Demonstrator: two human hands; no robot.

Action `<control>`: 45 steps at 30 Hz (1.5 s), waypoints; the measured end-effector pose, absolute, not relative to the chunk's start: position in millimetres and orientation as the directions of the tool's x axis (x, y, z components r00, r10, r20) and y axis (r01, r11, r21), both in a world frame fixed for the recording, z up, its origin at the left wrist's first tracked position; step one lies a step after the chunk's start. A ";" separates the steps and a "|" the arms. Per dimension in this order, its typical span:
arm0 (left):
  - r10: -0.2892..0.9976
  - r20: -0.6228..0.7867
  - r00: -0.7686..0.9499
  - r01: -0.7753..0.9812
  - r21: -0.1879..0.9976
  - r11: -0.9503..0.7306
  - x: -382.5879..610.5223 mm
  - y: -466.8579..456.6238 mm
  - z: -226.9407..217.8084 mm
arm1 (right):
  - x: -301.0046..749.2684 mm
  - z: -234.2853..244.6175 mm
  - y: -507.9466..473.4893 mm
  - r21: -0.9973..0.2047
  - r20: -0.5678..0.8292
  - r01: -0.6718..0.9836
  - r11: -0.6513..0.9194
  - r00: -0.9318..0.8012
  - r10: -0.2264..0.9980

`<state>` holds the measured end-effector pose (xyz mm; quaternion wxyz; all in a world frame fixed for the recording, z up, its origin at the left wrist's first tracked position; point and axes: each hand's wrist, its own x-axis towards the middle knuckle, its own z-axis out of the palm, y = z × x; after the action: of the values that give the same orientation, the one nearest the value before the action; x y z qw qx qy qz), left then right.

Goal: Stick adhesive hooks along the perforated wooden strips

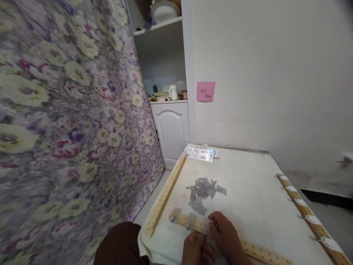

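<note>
Pegboard strip: pale yellow wooden strip (259, 252), long, narrow and flat, with small dark holes along its face; it lies on the near part of the table (245, 176), running from left to near right, its middle covered by the hands.
Metal pieces: three small shiny fittings, the left one (173, 217), the middle one (189, 224) and the right one (206, 230), set along the strip's left part; clear, greyish plastic shows beside them.
Left hand: fingers (196, 249) curled together at the strip's near edge, just beside the right fitting; whether they grip it cannot be told.
Right hand: thumb and forefinger (224, 232) bent toward the same fitting from the right, forearm across the strip; a firm hold cannot be made out.
Loose pile: clear packets (202, 190) with small metal parts, overlapping, just beyond the strip.
Left edge: a second holed strip (167, 190), similarly pale.
</note>
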<state>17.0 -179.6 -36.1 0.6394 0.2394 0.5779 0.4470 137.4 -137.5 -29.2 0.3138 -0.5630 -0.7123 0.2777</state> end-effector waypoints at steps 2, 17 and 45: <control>0.844 -0.533 -0.061 -0.300 0.816 0.493 16.5 -177.9 -38.4 | 136.8 -32.6 -135.1 -0.753 0.130 0.622 0.214 -0.177 0.976; 0.828 -0.540 -0.151 -0.276 0.827 0.489 19.0 -175.7 -40.6 | 137.3 -31.8 -134.5 -0.767 0.060 0.618 0.171 -0.196 0.979; 0.846 -0.513 -0.146 -0.251 0.847 0.470 20.2 -179.0 -41.5 | 136.1 -27.5 -120.1 -0.757 -0.126 0.654 0.007 -0.156 0.980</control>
<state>20.2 -179.0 -41.5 0.6056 0.2454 0.6067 0.4528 136.1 -120.1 -27.5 0.2288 -0.6080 -0.6717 0.3562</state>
